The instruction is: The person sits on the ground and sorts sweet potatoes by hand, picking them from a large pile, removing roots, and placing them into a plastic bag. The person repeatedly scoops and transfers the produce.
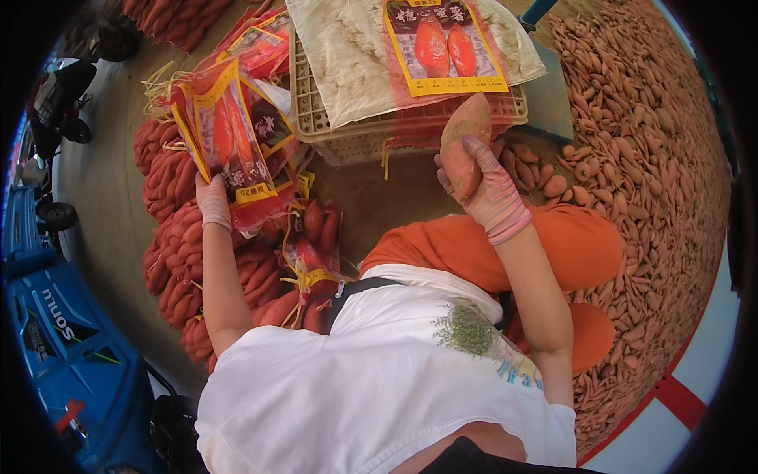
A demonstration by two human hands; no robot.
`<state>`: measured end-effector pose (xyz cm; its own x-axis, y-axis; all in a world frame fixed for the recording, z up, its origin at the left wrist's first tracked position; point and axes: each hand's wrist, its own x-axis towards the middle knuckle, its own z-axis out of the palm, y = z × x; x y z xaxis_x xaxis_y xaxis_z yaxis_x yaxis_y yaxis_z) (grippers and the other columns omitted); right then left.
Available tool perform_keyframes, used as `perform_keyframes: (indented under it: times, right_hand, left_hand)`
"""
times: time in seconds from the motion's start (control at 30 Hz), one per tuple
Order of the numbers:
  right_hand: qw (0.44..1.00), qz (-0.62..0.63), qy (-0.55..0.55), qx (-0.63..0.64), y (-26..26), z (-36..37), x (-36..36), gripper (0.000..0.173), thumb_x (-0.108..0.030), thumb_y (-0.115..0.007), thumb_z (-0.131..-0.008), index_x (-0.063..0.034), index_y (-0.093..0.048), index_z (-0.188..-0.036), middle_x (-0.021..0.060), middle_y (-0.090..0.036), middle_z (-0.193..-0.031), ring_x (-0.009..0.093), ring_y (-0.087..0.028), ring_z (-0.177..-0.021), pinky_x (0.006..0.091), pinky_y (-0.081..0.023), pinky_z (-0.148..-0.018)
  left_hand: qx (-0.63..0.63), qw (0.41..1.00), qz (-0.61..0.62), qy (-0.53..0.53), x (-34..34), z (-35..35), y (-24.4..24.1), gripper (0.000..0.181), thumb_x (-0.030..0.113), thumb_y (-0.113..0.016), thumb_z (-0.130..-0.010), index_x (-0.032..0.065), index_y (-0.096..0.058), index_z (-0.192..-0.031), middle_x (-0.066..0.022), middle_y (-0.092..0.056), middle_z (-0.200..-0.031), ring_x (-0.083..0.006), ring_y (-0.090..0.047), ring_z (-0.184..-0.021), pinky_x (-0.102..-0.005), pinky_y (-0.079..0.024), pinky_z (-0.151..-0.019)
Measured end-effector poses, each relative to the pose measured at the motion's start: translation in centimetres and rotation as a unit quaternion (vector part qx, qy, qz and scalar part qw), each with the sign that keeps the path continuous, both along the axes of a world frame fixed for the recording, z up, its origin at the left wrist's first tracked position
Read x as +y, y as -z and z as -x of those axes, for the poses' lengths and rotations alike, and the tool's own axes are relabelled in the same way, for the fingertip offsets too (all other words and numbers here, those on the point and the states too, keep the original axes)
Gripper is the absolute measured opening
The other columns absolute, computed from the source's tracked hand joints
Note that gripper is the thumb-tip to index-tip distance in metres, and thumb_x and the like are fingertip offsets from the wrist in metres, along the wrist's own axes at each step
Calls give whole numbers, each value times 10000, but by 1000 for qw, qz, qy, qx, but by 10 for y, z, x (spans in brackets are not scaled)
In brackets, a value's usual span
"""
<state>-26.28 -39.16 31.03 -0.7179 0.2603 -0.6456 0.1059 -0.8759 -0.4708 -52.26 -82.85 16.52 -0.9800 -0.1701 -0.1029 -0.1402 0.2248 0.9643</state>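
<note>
My right hand (pixel 496 198), in a striped knit glove, grips a large sweet potato (pixel 465 148) that points up and away from me. My left hand (pixel 213 198), gloved as well, holds the near edge of several flat printed mesh bags (pixel 240 136) with yellow borders. In front of me stand stacked plastic crates (pixel 299 98) with a dirty white woven sack (pixel 340 59) draped over them. On that sack lies another red mesh bag (pixel 447 50), flat, its lower edge hanging over the crate's near side. The held sweet potato is just in front of it.
A broad heap of loose sweet potatoes (pixel 651 178) covers the floor at the right. Filled red mesh bags (pixel 177 237) are piled to the left, and more (pixel 177 21) lie farther back. Beyond them is a blue vehicle (pixel 77 332). A blue metal piece (pixel 548 95) stands beside the crates.
</note>
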Motion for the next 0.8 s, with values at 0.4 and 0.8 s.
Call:
perform_keyframes:
  times: [0.4, 0.8]
  right_hand:
    - [999, 9, -9, 46, 4, 10, -21, 547, -202, -793, -829, -63, -504, -1272, 105, -592, -1152, 275, -624, -1038, 381, -554, -876]
    - [998, -5, -52, 37, 21, 3, -11, 540, -224, -804, -806, -49, -533, -1239, 106, -613, -1111, 273, -634, -1019, 387, -563, -869]
  left_hand:
    - [-141, 940, -311, -2, 26, 257, 52, 558, 332, -654, -923, 5, -478, -1340, -123, -648, -1187, -329, -644, -1017, -416, -533, -891]
    - [30, 498, 812, 304, 31, -5, 82, 707, 394, -644, -867, 228, -364, -1494, -95, -260, -1596, -384, -209, -1470, -555, -234, -1144]
